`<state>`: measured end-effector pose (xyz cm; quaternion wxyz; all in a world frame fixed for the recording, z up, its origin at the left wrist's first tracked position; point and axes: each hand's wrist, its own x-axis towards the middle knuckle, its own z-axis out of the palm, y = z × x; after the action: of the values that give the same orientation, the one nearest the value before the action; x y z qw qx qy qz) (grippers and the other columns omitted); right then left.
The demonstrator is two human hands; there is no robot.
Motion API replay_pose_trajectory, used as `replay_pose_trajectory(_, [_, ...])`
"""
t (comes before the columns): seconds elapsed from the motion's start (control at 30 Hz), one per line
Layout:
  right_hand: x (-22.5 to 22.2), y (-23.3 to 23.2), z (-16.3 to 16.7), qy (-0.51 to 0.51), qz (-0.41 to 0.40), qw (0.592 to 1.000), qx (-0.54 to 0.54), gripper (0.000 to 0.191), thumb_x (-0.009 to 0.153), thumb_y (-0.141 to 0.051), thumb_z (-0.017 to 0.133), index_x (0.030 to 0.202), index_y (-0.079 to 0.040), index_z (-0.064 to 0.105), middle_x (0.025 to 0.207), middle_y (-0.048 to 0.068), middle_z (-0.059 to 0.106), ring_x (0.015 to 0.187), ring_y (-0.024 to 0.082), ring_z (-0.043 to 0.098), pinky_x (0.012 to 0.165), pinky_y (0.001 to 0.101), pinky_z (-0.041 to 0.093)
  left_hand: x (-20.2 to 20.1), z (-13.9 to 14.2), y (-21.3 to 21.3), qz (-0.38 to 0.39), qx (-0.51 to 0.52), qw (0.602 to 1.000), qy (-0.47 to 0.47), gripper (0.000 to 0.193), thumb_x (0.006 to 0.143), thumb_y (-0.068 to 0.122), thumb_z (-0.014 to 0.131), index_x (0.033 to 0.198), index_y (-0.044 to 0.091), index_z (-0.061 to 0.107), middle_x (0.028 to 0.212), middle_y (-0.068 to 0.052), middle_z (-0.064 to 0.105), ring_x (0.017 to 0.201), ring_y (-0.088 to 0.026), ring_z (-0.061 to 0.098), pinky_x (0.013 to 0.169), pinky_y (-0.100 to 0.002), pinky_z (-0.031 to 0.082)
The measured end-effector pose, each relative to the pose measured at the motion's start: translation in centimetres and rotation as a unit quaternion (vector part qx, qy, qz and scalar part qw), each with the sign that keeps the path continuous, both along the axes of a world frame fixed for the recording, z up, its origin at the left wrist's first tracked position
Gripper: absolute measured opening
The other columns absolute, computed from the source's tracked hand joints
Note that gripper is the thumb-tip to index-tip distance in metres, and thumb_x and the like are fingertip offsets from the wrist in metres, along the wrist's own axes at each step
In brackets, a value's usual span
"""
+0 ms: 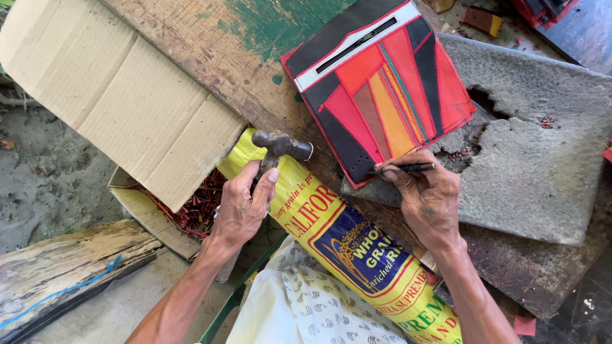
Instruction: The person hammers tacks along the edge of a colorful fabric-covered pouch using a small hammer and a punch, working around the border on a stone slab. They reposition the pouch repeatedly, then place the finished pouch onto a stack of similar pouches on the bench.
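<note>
Surface: worn wooden bench (210, 51) with flaking green paint, over dirt ground.
Left hand (245, 204): closed round the handle of a hammer (280, 148), near the bench's near edge.
Right hand (427, 197): pinching a thin black punch (408, 169), tip on the pouch's near corner.
Patchwork pouch (382, 83): red, orange and black, flat, overlapping a grey stone slab (542, 165).
Left, beyond: open cardboard box (127, 95).

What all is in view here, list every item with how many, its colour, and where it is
patchwork piece: one, red, orange and black, top centre on stone slab
stone slab: one, grey, right
punch tool: one, dark, in right hand
hammer: one, dark metal head, in left hand
sack: one, yellow, centre
cardboard box: one, tan, left
red scraps: many, inside box
wooden plank: one, lower left
hands: left hand, right hand
</note>
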<state>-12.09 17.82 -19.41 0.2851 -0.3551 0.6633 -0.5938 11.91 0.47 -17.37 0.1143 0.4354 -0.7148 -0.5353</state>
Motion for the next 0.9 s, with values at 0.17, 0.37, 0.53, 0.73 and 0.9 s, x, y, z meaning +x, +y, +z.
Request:
replay_pose_trajectory(0.17, [0.1, -0.3, 0.2, 0.033, -0.009, 0.999, 0.008, 0.010, 0.097, 0.007, 0.070, 0.103, 0.004, 0.063, 0.099, 0.011, 0.074, 0.101, 0.017, 0.074, 0.091, 0.0278, 0.060, 0.1, 0.0, 0.0, 0.002, 0.014, 1.000, 0.002, 0.032, 0.105, 0.032, 0.056, 0.095, 0.002, 0.060, 0.062, -0.001, 0.054, 0.052, -0.007, 0.051, 0.046, -0.028, 0.045])
replay_pose_trajectory(0.37, [0.2, -0.5, 0.6, 0.068, -0.031, 0.996, 0.043, 0.010, 0.094, 0.003, 0.076, 0.100, 0.002, 0.068, 0.094, 0.008, 0.076, 0.092, 0.010, 0.071, 0.083, 0.0244, 0.059, 0.1, 0.0, -0.1, -0.014, -0.036, 0.999, -0.008, 0.030, 0.105, 0.030, 0.056, 0.100, 0.002, 0.061, 0.061, -0.003, 0.054, 0.054, -0.009, 0.052, 0.047, -0.031, 0.045])
replay_pose_trajectory(0.53, [0.3, -0.7, 0.8, 0.064, -0.038, 0.996, 0.049, 0.010, 0.095, -0.001, 0.077, 0.100, 0.001, 0.069, 0.092, 0.006, 0.076, 0.088, 0.007, 0.070, 0.080, 0.0224, 0.058, 0.1, 0.1, -0.1, -0.014, -0.045, 0.999, -0.010, 0.028, 0.105, 0.029, 0.056, 0.103, 0.002, 0.062, 0.061, -0.003, 0.055, 0.053, -0.010, 0.052, 0.047, -0.032, 0.045])
replay_pose_trajectory(0.73, [0.2, -0.8, 0.9, 0.058, -0.038, 0.996, 0.049, 0.011, 0.095, -0.003, 0.077, 0.100, 0.001, 0.069, 0.093, 0.005, 0.076, 0.088, 0.007, 0.070, 0.079, 0.0224, 0.058, 0.1, 0.1, 0.0, -0.015, -0.048, 0.999, -0.015, 0.027, 0.104, 0.030, 0.057, 0.102, 0.003, 0.062, 0.061, -0.003, 0.056, 0.053, -0.010, 0.053, 0.047, -0.032, 0.046])
replay_pose_trajectory(0.9, [0.3, -0.8, 1.2, 0.071, -0.037, 0.995, 0.066, 0.009, 0.095, -0.005, 0.077, 0.099, 0.000, 0.070, 0.091, 0.005, 0.076, 0.086, 0.007, 0.070, 0.078, 0.0233, 0.057, 0.3, -0.4, 0.0, -0.014, -0.051, 0.999, -0.013, 0.028, 0.105, 0.030, 0.057, 0.101, 0.003, 0.061, 0.061, -0.004, 0.056, 0.053, -0.011, 0.054, 0.047, -0.032, 0.046])
